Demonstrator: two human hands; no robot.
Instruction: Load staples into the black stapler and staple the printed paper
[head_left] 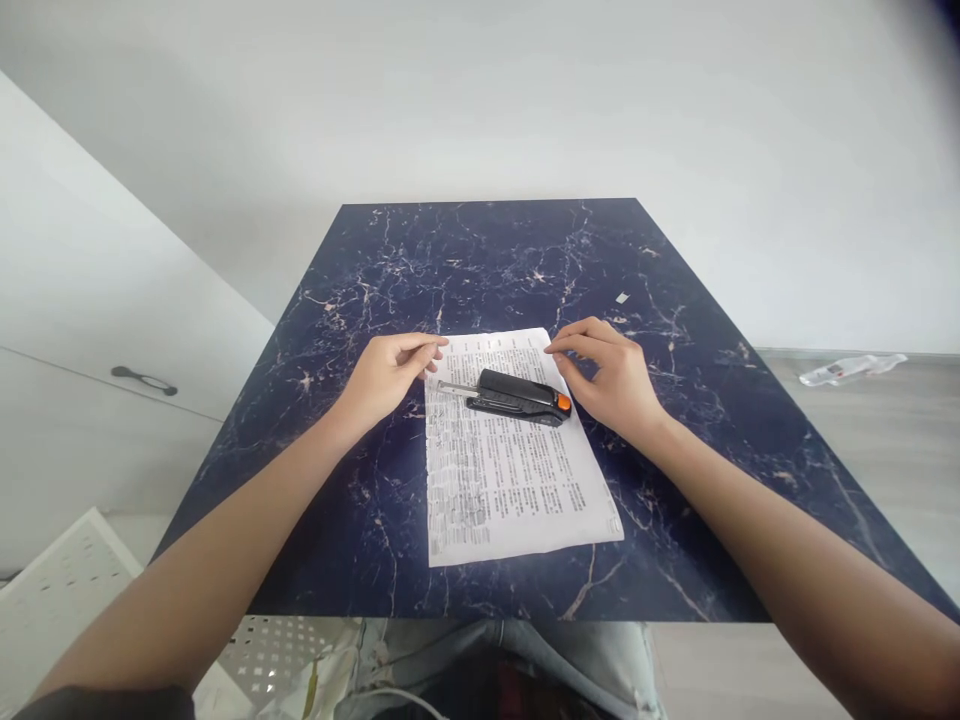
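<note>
A printed paper sheet (525, 520) lies flat in front of me, dense with text. On its upper half rests a black stapler (517, 393) with an orange button at its right end. A narrow metal staple tray (456, 388) sticks out of its left end. My left hand (394, 375) is at the paper's upper left corner, thumb and fingertips closed together on the edge. At the upper right edge is my right hand (607, 375), its fingertips touching the paper and its thumb apart from them. Neither hand touches the stapler.
The table (480, 260) has a dark blue marble-patterned top. A small pale strip (622, 298) lies on it beyond my right hand. A clear plastic package (851, 369) is on the floor at right. A white cabinet with a dark handle (144, 380) stands at left.
</note>
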